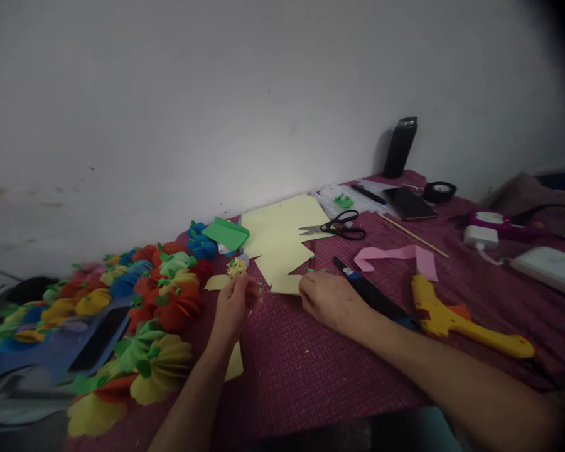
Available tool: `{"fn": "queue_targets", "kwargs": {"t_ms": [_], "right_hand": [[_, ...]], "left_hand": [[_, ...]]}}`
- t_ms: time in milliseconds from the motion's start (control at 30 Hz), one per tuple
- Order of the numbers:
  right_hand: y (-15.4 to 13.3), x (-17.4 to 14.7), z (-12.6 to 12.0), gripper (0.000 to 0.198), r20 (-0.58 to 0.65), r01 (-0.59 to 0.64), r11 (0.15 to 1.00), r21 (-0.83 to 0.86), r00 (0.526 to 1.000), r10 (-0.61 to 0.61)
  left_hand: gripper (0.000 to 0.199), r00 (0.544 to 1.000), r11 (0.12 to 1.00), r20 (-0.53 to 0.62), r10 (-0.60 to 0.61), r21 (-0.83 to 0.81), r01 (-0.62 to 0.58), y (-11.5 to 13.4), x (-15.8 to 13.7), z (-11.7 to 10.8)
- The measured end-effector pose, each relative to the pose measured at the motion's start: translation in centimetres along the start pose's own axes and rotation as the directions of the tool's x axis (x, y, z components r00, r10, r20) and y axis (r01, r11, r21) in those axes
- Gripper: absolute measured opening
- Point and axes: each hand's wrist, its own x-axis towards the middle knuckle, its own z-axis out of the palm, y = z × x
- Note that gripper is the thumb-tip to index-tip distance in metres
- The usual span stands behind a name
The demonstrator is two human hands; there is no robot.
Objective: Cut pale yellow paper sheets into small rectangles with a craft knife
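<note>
My left hand (236,301) is closed, thumb and fingers pinched together; what lies between them is too blurred to make out. A small crumpled yellow paper piece (236,267) with green bits shows just beyond its fingertips, and I cannot tell whether it is held. My right hand (332,298) rests low over the table with its fingers curled. Its fingertips meet the edge of a pale yellow paper piece (285,285), and their grip is hidden. Behind both hands lies a large pale yellow sheet (282,220) with jagged cut edges. Black-handled scissors (336,226) lie across its right side.
Folded paper pumpkins (176,304) in several colours crowd the left. Green paper (226,233) lies behind them. To the right are a utility knife (376,295), a pink strip (390,254), a yellow glue gun (466,323), a stick (414,235), a phone (409,203) and a black bottle (400,147).
</note>
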Motion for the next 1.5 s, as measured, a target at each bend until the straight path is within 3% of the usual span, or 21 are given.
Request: {"fn": "queue_targets", "kwargs": {"t_ms": [67, 100, 200, 267, 367, 500, 600, 700, 767, 833, 933, 1033, 1167, 1333, 1500], "right_hand": [[0.3, 0.3, -0.6, 0.013, -0.093, -0.064, 0.998, 0.027, 0.993, 0.066], [0.4, 0.4, -0.8, 0.014, -0.120, -0.049, 0.998, 0.051, 0.991, 0.055], [-0.1, 0.3, -0.6, 0.014, -0.119, 0.148, 0.982, 0.120, 0.984, -0.134], [-0.6, 0.2, -0.2, 0.014, -0.081, 0.296, 0.944, 0.146, 0.955, -0.286], [-1.3, 0.1, 0.3, 0.013, -0.026, 0.435, 0.889, 0.146, 0.900, -0.436], [-1.5, 0.1, 0.3, 0.013, -0.014, 0.486, 0.853, 0.191, 0.870, -0.493], [-0.9, 0.0, -0.1, 0.012, -0.043, 0.370, 0.872, 0.321, 0.925, -0.376], [0.0, 0.3, -0.1, 0.017, -0.053, 0.054, 0.863, 0.502, 0.998, -0.032], [0.4, 0.6, 0.4, 0.018, 0.006, -0.141, 0.732, 0.667, 0.983, 0.184], [0.5, 0.9, 1.1, 0.021, 0.108, -0.233, 0.541, 0.808, 0.961, 0.253], [0.3, 1.2, 1.9, 0.020, 0.198, -0.246, 0.330, 0.911, 0.965, 0.173], [0.2, 1.3, 2.3, 0.016, 0.230, -0.258, 0.226, 0.939, 0.963, 0.140], [0.4, 1.3, 2.2, 0.016, 0.256, -0.280, 0.135, 0.951, 0.952, 0.166], [1.1, 1.6, 1.5, 0.022, 0.222, -0.253, 0.088, 0.963, 0.937, 0.270], [1.8, 1.9, 0.4, 0.026, 0.182, -0.226, 0.065, 0.972, 0.899, 0.399]], "left_hand": [[0.049, 0.978, 0.985, 0.114, -0.172, -0.003, 0.173, -0.4, 0.1, -0.3], [0.054, 0.945, 0.962, 0.192, -0.264, -0.011, 0.271, -0.5, 0.1, -0.4], [0.064, 0.815, 0.872, 0.395, -0.424, -0.067, 0.486, -0.8, -0.1, -0.4], [0.064, 0.776, 0.841, 0.469, -0.422, -0.117, 0.528, -0.9, -0.4, -0.1], [0.058, 0.789, 0.838, 0.480, -0.382, -0.180, 0.515, -1.1, -0.9, 0.5], [0.042, 0.883, 0.892, 0.342, -0.322, -0.203, 0.404, -1.6, -1.1, 0.7], [0.029, 0.936, 0.921, 0.261, -0.236, -0.247, 0.301, -1.9, -0.9, 0.6], [0.025, 0.954, 0.901, 0.257, -0.157, -0.359, 0.245, -1.6, -0.9, 0.5], [0.024, 0.954, 0.882, 0.275, -0.123, -0.411, 0.232, -1.2, -1.2, 0.8], [0.026, 0.943, 0.869, 0.315, -0.108, -0.431, 0.244, -0.9, -1.6, 1.2], [0.028, 0.920, 0.883, 0.373, -0.120, -0.384, 0.270, -1.0, -2.1, 1.6], [0.032, 0.913, 0.924, 0.390, -0.116, -0.296, 0.244, -1.3, -2.2, 1.6], [0.030, 0.920, 0.970, 0.382, -0.083, -0.180, 0.163, -1.5, -2.0, 1.4], [0.026, 0.885, 0.977, 0.433, -0.172, -0.044, 0.211, -1.4, -2.3, 1.6], [0.028, 0.887, 0.977, 0.442, -0.135, -0.091, 0.194, -1.3, -2.4, 1.5]]}}
